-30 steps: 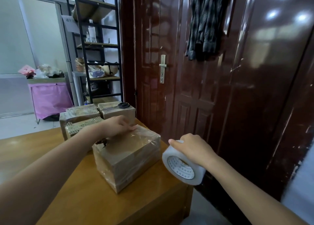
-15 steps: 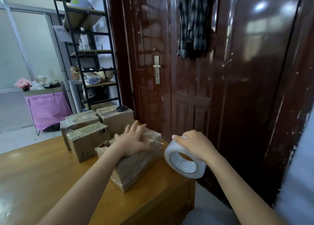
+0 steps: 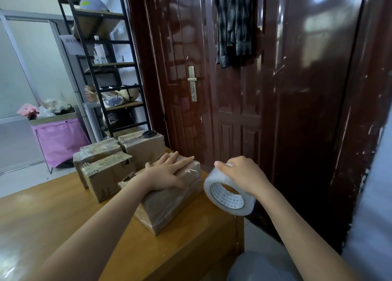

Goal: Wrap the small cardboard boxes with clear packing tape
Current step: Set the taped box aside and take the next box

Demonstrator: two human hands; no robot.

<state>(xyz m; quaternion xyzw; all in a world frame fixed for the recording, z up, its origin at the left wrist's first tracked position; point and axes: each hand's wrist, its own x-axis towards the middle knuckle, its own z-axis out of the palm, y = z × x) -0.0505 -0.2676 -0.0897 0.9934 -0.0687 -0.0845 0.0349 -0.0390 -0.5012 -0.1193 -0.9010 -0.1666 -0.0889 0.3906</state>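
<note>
Left hand [image 3: 167, 172] flat, fingers straight, pressing top of taped box [image 3: 169, 200] near right edge of surface [image 3: 63, 221]; right hand [image 3: 241, 174] grips tape roll [image 3: 228, 196] just right of box; three more boxes [image 3: 108, 172] behind, far left.

no readable text, tape roll [image 3: 228, 196] core print and shelf paper sign [image 3: 71, 44] too blurred

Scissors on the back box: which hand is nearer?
Left. The left hand lies flat on the taped box just before the scissors; the right hand grips the tape roll farther right.
</note>
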